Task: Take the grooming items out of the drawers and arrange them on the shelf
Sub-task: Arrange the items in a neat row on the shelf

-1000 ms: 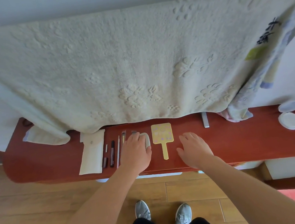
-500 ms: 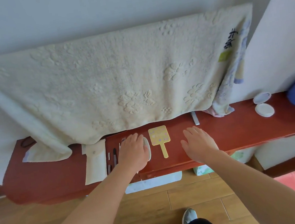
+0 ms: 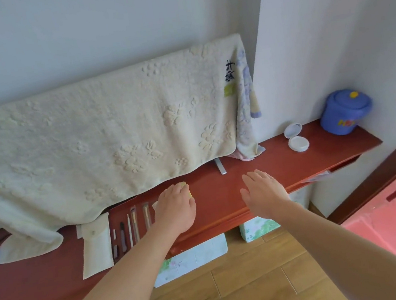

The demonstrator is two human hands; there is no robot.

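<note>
The cream towel (image 3: 114, 141) bears black brush-style characters (image 3: 230, 70) near its upper right corner, with a small green label (image 3: 229, 90) just below them; I cannot read either. Coloured letters on a blue lidded pot (image 3: 344, 112), well to the right of the towel, are too blurred to read. The towel hangs against the wall and its hem drapes onto the red shelf (image 3: 270, 165). Below the left part of the hem lies a white pouch (image 3: 96, 243). Just right of it is a row of slim tools (image 3: 123, 236) lying side by side, some dark, some pale or brownish. Right of that row, below the middle of the hem, the left hand (image 3: 176, 209) lies palm down, fingers together and nearly straight, over a yellow piece (image 3: 184, 184). Only a sliver of the piece shows at the fingertips, so what it is cannot be told. The right hand (image 3: 264, 192) is flat, fingers straight, holding nothing, over bare shelf below the towel's right end; whether it touches the wood cannot be told. A silver bar (image 3: 220, 166) pokes out from under the hem there. A floral towel (image 3: 247, 117) hangs at the cream towel's right edge, and beyond it sit two white round lids (image 3: 298, 144). Tissue packs (image 3: 194, 256) stand on the floor under the shelf.
</note>
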